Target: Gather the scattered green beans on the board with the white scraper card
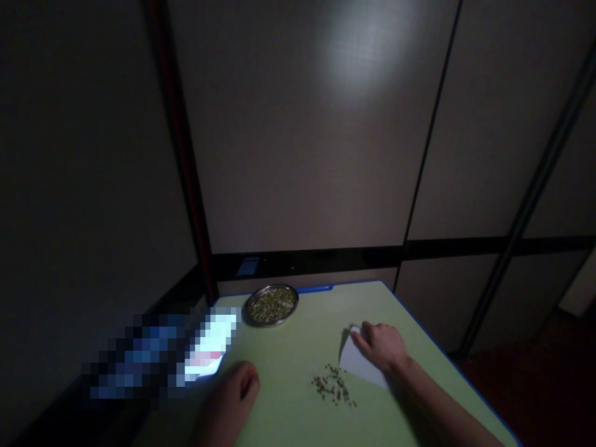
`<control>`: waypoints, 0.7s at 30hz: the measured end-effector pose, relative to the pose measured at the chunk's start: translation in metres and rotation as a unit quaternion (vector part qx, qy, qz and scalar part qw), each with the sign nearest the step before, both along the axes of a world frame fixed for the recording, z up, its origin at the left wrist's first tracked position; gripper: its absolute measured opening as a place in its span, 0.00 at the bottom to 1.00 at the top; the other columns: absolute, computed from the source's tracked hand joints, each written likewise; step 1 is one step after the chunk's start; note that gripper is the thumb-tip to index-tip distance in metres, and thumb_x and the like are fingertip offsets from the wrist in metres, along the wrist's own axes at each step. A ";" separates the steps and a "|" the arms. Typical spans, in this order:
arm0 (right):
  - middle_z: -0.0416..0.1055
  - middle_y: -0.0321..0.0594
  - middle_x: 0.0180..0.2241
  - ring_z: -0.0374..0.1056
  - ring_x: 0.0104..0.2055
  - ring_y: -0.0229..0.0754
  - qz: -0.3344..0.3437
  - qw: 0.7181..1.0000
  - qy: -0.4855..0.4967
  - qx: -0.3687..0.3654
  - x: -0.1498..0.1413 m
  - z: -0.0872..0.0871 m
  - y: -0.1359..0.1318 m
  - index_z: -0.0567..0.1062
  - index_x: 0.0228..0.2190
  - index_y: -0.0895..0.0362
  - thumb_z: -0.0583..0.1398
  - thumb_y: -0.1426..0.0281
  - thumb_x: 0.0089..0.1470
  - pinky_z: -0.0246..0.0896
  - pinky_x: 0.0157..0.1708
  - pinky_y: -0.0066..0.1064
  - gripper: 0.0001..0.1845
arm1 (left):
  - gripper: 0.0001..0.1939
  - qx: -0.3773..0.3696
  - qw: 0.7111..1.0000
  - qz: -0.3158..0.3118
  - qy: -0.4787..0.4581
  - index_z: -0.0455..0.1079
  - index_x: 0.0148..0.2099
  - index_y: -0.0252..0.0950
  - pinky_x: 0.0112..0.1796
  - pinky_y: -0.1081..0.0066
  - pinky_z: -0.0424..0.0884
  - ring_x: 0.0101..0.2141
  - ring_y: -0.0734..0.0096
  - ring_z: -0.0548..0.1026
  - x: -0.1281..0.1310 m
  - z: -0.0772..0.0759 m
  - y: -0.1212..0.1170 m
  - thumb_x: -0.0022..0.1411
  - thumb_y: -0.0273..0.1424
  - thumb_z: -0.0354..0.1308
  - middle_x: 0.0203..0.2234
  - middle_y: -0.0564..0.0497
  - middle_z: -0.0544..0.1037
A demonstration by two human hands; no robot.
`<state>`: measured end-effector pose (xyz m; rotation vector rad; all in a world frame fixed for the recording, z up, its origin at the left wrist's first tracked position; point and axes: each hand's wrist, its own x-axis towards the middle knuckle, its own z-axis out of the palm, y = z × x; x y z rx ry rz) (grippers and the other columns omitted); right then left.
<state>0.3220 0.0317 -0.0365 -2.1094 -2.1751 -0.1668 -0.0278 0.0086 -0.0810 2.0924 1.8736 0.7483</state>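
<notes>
My right hand grips a white sheet of paper on the right side of the pale green table. One edge of the paper is close to a loose scatter of small greenish-brown seeds or beans. On the left, my left hand is curled closed near the tabletop, and whatever its fingers hold, if anything, is hidden. Toward the back left stands a round metal plate holding many similar green and pale pieces.
Blue edging runs round the table. Large cabinet panels rise right behind it. A bright pixelated screen-like patch lies by the left edge, with a dark blurred area beside it. The room is dim.
</notes>
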 end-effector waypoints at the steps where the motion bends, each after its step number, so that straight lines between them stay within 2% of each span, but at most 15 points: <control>1: 0.77 0.49 0.32 0.73 0.34 0.48 0.004 1.000 -0.003 0.000 0.001 -0.001 -0.002 0.74 0.36 0.55 0.39 0.47 0.60 0.57 0.32 0.33 0.33 | 0.09 -0.001 1.000 -0.002 0.001 0.62 0.30 0.38 0.28 0.77 0.59 0.25 0.75 0.68 0.000 0.000 0.000 0.60 0.32 0.45 0.22 0.56 0.68; 11: 0.77 0.47 0.30 0.73 0.32 0.46 0.033 0.999 -0.015 -0.002 0.003 0.005 -0.022 0.74 0.34 0.55 0.40 0.48 0.60 0.53 0.30 0.31 0.32 | 0.09 -0.010 1.000 0.002 0.023 0.62 0.30 0.38 0.27 0.77 0.56 0.25 0.75 0.67 0.001 0.003 -0.002 0.61 0.32 0.44 0.21 0.57 0.67; 21: 0.76 0.46 0.28 0.72 0.30 0.45 0.040 0.999 -0.019 0.004 0.010 -0.001 -0.042 0.73 0.32 0.54 0.41 0.49 0.60 0.50 0.28 0.31 0.30 | 0.08 0.010 0.999 0.003 0.041 0.63 0.30 0.38 0.28 0.77 0.56 0.26 0.75 0.67 0.000 -0.001 0.001 0.60 0.31 0.45 0.22 0.56 0.68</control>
